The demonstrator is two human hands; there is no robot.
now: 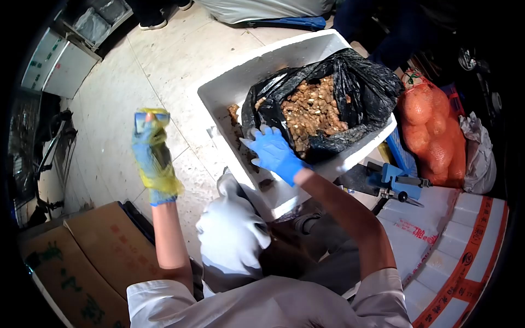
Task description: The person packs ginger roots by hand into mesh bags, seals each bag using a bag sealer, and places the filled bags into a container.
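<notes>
My left hand (156,156), in a blue glove with yellow material over it, is raised above the floor left of the white foam box (227,82). Its fingers look closed around something with a small bluish rectangular top, too blurred to name. My right hand (273,153), in a blue glove with greyish fingertips, reaches over the near side of the box. The fingers are spread beside the edge of the black plastic bag (372,82); whether they touch it is unclear. Inside the bag lies a heap of brown ginger (317,109), with loose pieces in the box.
An orange net sack of onions (432,131) stands right of the box, near a blue tool (396,180). White foam boxes with red tape (465,262) are at lower right. Cardboard boxes (87,262) sit at lower left. Another person's shoe (153,25) shows at the top.
</notes>
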